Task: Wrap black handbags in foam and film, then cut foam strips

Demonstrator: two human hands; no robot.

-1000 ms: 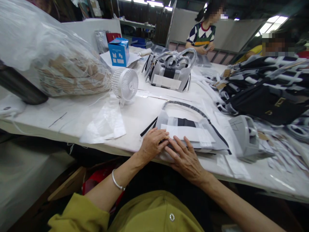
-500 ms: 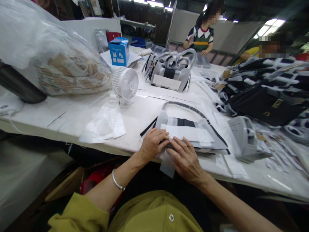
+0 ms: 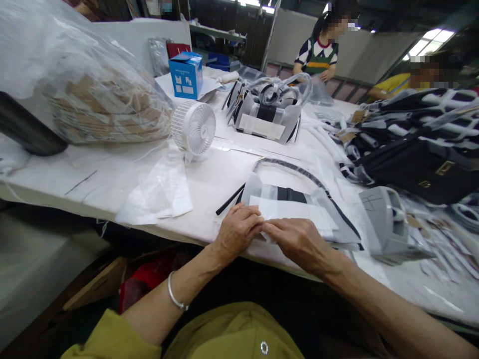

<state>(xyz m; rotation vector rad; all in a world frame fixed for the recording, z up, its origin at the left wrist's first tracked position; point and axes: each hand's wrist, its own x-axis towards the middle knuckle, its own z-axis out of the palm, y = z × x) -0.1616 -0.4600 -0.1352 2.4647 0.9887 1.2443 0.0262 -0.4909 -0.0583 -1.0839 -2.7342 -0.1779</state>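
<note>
Item: 1 bag, wrapped, lying along the near edge of the worktop; handle looped out on the far side, white sheet across the face.

My left grip: fingers curled, touching the near edge toward the bag's left end; whether they pinch anything, I cannot tell.

My right grip: fingertips drawn together against my left ones; what lies between them is hidden.

Risks, as I judge them:
1. Torn or creased wrapping, if my 2 grips pull unevenly.
2. Bag tipping over the edge, if I drag it toward me.
3. White sheet shifting, if my right grip rubs across it.
4. Snagged corner, if the bag swings right into the grey dispenser just beside it.
</note>
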